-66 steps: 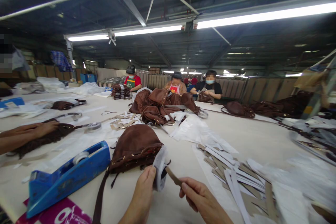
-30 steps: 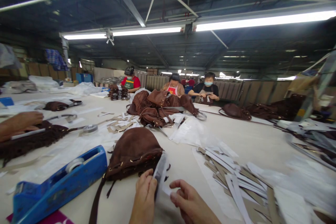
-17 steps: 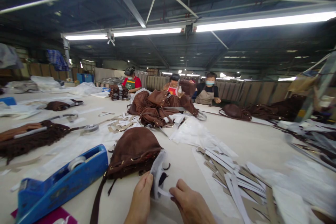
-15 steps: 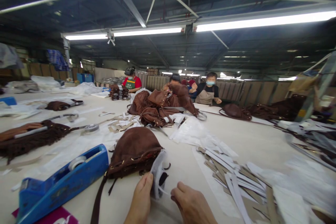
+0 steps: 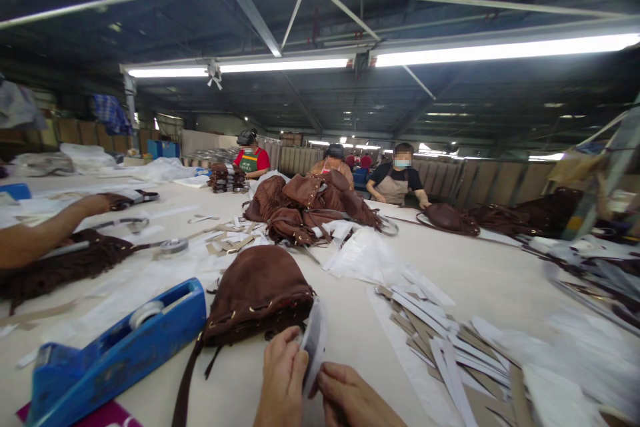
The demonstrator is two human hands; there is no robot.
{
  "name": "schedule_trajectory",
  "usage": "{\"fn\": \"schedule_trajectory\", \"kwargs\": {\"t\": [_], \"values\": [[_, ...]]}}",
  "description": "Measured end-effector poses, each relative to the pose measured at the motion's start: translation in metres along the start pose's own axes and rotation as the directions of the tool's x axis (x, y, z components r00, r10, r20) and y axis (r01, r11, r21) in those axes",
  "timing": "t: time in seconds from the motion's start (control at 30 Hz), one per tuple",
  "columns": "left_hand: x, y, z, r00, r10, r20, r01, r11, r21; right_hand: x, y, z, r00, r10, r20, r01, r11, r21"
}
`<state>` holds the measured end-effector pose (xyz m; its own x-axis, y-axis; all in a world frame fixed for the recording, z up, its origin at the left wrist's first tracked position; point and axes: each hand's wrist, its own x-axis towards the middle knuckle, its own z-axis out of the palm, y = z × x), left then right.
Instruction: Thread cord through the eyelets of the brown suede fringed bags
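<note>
A brown drawstring bag (image 5: 260, 293) lies on the desk (image 5: 475, 267) just in front of the person, its rounded body facing up and its gathered, eyeleted edge turned toward the hands. A dark brown strap (image 5: 186, 380) trails from its left end down past the bottom of the view. At its right end stands a curved pale wrapping (image 5: 315, 337) with a dark inner side. The left hand (image 5: 283, 370) pinches this wrapping from the left, thumb against fingers; the right hand (image 5: 350, 393) pinches its lower edge, the other fingers curled under — exactly what lies between those fingertips is hidden.

To the left sits a blue tape dispenser (image 5: 120, 353) with a pale roll (image 5: 146, 313) in it, partly over a magenta sheet (image 5: 100, 415). To the right, loose white and grey-brown strips (image 5: 450, 347) are heaped beside crumpled translucent plastic (image 5: 565, 347).

Beyond the bag is a pile of brown bags (image 5: 310, 207), with scattered scraps (image 5: 230, 237) on its near left and a white plastic sheet (image 5: 367, 257) on its near right. At the left edge a co-worker's arm (image 5: 50, 230) reaches over a fringed brown bag (image 5: 95, 263) — its hand at a smaller brown bundle (image 5: 127, 199). Three people sit along the far side.
</note>
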<state>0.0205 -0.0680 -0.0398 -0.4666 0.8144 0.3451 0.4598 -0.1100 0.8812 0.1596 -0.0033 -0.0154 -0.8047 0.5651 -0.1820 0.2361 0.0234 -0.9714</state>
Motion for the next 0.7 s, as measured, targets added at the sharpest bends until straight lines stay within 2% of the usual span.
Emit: {"fn": "schedule_trajectory", "kwargs": {"t": [0.07, 0.13, 0.2, 0.27, 0.37, 0.47, 0.6, 0.7], "values": [[-0.003, -0.008, 0.005, 0.986, 0.159, -0.05, -0.15, 0.978, 0.146, 0.006, -0.001, 0.003, 0.999, 0.021, -0.026, -0.022, 0.999, -0.036], [-0.005, -0.012, 0.009, 0.946, 0.299, -0.127, -0.25, 0.92, 0.301, 0.009, -0.003, 0.002, 0.999, 0.023, -0.047, -0.025, 0.999, -0.045], [-0.006, -0.013, 0.013, 0.903, 0.383, -0.197, -0.274, 0.864, 0.423, 0.008, -0.006, -0.003, 0.997, 0.024, -0.069, -0.028, 0.998, -0.06], [-0.007, -0.011, 0.015, 0.878, 0.426, -0.217, -0.276, 0.823, 0.496, 0.003, -0.011, -0.009, 0.998, 0.045, -0.036, -0.047, 0.996, -0.073], [-0.007, -0.01, 0.018, 0.867, 0.453, -0.21, -0.288, 0.797, 0.532, -0.004, -0.02, -0.013, 0.997, -0.001, 0.071, 0.001, 1.0, 0.001], [-0.007, -0.012, 0.02, 0.877, 0.434, -0.206, -0.294, 0.824, 0.484, -0.002, -0.02, -0.009, 0.991, -0.054, 0.121, 0.034, 0.987, 0.158], [-0.009, -0.014, 0.02, 0.924, 0.332, -0.188, -0.257, 0.906, 0.336, 0.012, -0.005, -0.001, 0.994, -0.095, 0.048, 0.08, 0.964, 0.255], [-0.01, -0.012, 0.018, 0.945, 0.288, -0.154, -0.235, 0.927, 0.294, 0.021, 0.005, 0.002, 0.999, -0.048, 0.026, 0.04, 0.97, 0.241]]}}
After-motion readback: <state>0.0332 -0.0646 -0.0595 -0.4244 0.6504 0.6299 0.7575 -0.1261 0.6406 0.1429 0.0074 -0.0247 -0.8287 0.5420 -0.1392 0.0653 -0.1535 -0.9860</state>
